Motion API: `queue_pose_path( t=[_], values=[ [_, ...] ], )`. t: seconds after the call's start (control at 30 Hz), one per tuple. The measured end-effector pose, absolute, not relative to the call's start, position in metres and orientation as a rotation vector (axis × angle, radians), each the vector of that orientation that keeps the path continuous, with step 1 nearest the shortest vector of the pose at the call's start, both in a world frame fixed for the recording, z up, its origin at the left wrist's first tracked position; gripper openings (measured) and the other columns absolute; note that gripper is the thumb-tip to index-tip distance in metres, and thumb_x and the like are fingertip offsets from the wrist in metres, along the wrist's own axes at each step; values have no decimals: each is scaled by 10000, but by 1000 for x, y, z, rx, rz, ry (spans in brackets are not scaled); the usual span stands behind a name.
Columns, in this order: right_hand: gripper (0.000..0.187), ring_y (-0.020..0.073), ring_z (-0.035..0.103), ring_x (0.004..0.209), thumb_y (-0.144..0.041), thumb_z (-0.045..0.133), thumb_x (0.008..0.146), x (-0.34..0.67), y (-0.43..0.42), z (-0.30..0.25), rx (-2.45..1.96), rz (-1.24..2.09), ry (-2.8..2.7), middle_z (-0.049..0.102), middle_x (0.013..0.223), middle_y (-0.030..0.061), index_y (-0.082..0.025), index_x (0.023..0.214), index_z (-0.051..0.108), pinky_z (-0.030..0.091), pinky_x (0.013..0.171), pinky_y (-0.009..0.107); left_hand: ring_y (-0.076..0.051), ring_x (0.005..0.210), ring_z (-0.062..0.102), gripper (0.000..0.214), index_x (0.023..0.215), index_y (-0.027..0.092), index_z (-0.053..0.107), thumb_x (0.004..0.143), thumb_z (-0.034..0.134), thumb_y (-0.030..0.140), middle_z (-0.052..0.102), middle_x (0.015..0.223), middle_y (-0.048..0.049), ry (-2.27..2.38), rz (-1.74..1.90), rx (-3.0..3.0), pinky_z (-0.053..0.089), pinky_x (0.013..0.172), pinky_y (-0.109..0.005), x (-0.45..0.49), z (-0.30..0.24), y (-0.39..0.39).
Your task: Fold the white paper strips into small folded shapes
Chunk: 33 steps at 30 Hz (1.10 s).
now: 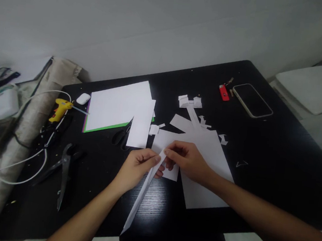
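Observation:
A long narrow strip of white paper runs from my fingers down toward the table's near edge. My left hand pinches its upper end from the left. My right hand pinches the same end from the right, fingers closed on the fold. Both hands hover over a large white sheet lying on the black table. Small cut white paper pieces lie just beyond the sheet.
A stack of white and coloured paper lies at the back left, with black scissors at its edge. A yellow glue gun, pliers, a white cable, an earbud case, a red lighter and a phone sit around.

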State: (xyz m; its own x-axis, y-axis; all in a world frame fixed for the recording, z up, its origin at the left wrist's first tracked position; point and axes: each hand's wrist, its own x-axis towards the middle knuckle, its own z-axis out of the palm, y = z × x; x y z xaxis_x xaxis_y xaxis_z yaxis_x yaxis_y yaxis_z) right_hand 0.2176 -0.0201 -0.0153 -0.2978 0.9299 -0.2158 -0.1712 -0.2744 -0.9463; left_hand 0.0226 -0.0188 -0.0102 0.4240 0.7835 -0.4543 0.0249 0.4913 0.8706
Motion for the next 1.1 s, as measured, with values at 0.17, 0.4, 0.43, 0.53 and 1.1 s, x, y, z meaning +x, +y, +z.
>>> queue_pose_path(
  t=[0.17,0.4,0.43,0.53,1.1],
  values=[
    [179,112,624,528,-310,735,851,218,-19,-17,-1010,1830,-1140,666,614,-7,-143,852,671,533,536,237,-155,666,699,286,851,102,735,918,684,375,766,803,-101,987,553,978,595,668,-274,24,-6,-19],
    [145,118,630,527,-243,727,837,220,-19,-21,-985,1852,-1131,669,617,-21,-151,944,691,536,548,251,-165,734,718,272,910,105,730,951,640,358,767,874,-109,931,501,1000,606,717,-285,23,-7,-18],
    [137,119,631,530,-246,725,839,220,-19,-21,-989,1850,-1141,669,614,-19,-149,930,691,533,550,251,-163,729,716,276,914,106,725,955,633,363,763,871,-107,933,494,996,607,711,-285,23,-7,-18],
    [129,123,630,533,-262,717,853,220,-19,-20,-1012,1837,-1173,661,596,-19,-149,901,680,517,544,245,-155,700,700,283,914,108,709,946,642,381,742,852,-93,940,459,984,609,671,-279,22,-7,-19],
    [175,113,623,517,-302,746,843,222,-17,-18,-1008,1865,-1129,673,611,-12,-156,869,653,532,540,249,-139,558,670,340,800,108,687,930,652,419,692,717,-60,967,431,987,573,570,-257,22,-7,-16]
  ],
)
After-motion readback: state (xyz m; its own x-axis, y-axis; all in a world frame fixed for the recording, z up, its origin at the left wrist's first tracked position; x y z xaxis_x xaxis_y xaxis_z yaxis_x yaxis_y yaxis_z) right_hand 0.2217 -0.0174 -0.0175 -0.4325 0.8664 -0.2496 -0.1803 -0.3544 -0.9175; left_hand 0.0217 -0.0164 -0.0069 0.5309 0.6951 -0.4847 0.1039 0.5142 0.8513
